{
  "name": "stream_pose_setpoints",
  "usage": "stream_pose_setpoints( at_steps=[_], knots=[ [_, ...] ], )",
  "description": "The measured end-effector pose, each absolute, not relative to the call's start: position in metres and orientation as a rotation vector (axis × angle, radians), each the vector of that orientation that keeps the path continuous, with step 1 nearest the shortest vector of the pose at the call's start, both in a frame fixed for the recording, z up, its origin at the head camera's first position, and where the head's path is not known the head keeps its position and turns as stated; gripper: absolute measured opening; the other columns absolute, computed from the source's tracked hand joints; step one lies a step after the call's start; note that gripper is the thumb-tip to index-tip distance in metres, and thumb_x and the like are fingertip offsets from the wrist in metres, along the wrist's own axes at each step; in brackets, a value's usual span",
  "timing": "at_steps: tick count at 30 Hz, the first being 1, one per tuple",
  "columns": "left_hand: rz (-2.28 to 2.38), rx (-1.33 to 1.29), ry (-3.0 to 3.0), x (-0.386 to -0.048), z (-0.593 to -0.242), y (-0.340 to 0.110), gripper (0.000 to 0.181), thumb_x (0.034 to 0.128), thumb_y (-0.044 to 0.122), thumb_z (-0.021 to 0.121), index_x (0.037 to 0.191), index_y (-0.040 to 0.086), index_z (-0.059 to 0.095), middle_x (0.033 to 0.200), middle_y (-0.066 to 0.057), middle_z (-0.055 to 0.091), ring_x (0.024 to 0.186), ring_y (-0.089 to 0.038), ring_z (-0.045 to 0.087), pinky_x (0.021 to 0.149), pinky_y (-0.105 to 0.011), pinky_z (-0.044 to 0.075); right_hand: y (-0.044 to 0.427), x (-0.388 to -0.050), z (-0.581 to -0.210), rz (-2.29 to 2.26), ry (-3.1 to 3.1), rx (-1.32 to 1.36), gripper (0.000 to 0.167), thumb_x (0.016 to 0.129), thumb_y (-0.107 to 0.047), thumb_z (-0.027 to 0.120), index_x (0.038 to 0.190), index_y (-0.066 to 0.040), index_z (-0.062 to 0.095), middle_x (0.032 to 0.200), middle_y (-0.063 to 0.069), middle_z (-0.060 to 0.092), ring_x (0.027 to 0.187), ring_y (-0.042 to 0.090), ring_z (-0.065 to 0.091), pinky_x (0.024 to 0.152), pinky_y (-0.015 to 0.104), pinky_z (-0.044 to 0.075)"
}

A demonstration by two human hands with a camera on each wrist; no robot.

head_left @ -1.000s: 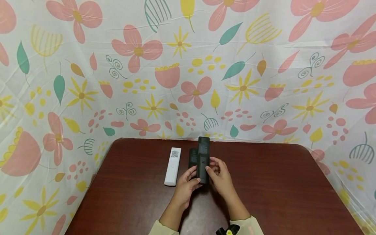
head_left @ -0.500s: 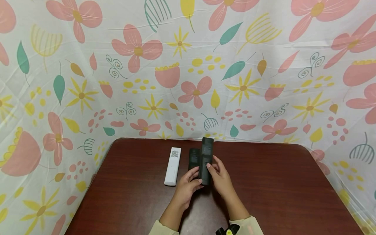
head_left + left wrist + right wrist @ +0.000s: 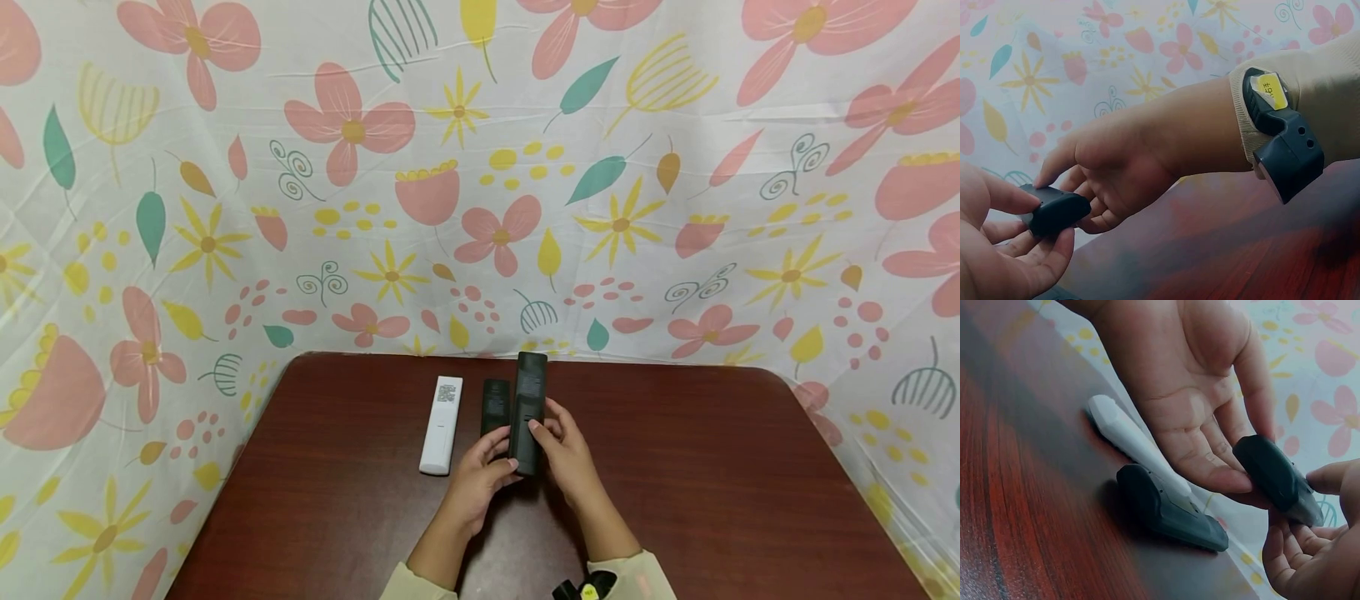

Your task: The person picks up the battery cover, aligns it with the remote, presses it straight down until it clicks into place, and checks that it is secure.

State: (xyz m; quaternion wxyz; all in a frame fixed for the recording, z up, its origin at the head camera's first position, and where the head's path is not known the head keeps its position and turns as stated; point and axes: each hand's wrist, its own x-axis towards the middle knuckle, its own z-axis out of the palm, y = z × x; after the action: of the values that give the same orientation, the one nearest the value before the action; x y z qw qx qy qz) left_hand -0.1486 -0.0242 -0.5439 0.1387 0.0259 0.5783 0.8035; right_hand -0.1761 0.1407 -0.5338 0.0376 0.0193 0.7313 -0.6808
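Between both hands is a black remote control, its back face up, tilted over the table. My left hand holds its near left edge, thumb on top and fingers beneath. On the other side my right hand grips it, with the thumb pressed on the back near a small notch. The right wrist view shows the held remote raised off the table. Just left of it lies a second black remote, partly covered by the left hand. Further left, a white remote rests back up with a printed code label.
The dark red-brown wooden table has rounded far corners. A white cloth with a flower print hangs behind it and at the sides. A wrist camera sits on the right wrist, over a beige sleeve.
The held black remote has moved slightly to the right, uncovering more of the second black remote. My right thumb has shifted with it. The white remote stays put.
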Motion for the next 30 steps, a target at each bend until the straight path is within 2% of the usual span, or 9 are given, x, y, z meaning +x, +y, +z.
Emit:
stream_pose_setpoints(
  at_steps=[9, 19, 24, 30],
  knots=[
    [2.326, 0.003, 1.689, -0.150, -0.546, -0.024, 0.058, 0.0963, 0.014, 0.064, 0.150, 0.002, 0.044, 0.138, -0.020, 0.058, 0.103, -0.016, 0.065, 0.086, -0.032, 0.056, 0.139, -0.176, -0.533, -2.098, 2.213, 0.054, 0.057, 0.102, -0.028, 0.061, 0.153, -0.019, 0.038, 0.121, 0.018, 0.065, 0.101, 0.019, 0.065, 0.088, 0.027, 0.052],
    [2.257, -0.125, 1.824, -0.150, -0.547, -0.025, 0.065, 0.0981, 0.035, 0.065, 0.150, 0.002, 0.045, 0.134, -0.014, 0.062, 0.103, -0.014, 0.062, 0.080, -0.029, 0.050, 0.133, -0.172, -0.534, -2.049, 2.195, -0.006, 0.060, 0.100, -0.033, 0.064, 0.153, -0.023, 0.038, 0.122, 0.015, 0.066, 0.100, 0.020, 0.066, 0.085, 0.030, 0.053],
    [2.238, -0.128, 1.861, -0.150, -0.548, -0.026, 0.068, 0.0989, 0.037, 0.064, 0.152, 0.001, 0.041, 0.133, -0.013, 0.060, 0.110, -0.015, 0.059, 0.084, -0.030, 0.050, 0.130, -0.171, -0.534, -2.041, 2.207, -0.018, 0.062, 0.100, -0.033, 0.064, 0.154, -0.021, 0.037, 0.121, 0.014, 0.067, 0.099, 0.017, 0.067, 0.086, 0.029, 0.053],
    [2.269, -0.146, 1.824, -0.149, -0.547, -0.027, 0.067, 0.0990, 0.036, 0.064, 0.152, 0.002, 0.041, 0.131, -0.013, 0.061, 0.105, -0.014, 0.062, 0.084, -0.028, 0.052, 0.129, -0.171, -0.534, -2.044, 2.203, -0.018, 0.063, 0.100, -0.032, 0.065, 0.155, -0.021, 0.037, 0.121, 0.015, 0.067, 0.100, 0.018, 0.068, 0.091, 0.032, 0.053]
  ],
)
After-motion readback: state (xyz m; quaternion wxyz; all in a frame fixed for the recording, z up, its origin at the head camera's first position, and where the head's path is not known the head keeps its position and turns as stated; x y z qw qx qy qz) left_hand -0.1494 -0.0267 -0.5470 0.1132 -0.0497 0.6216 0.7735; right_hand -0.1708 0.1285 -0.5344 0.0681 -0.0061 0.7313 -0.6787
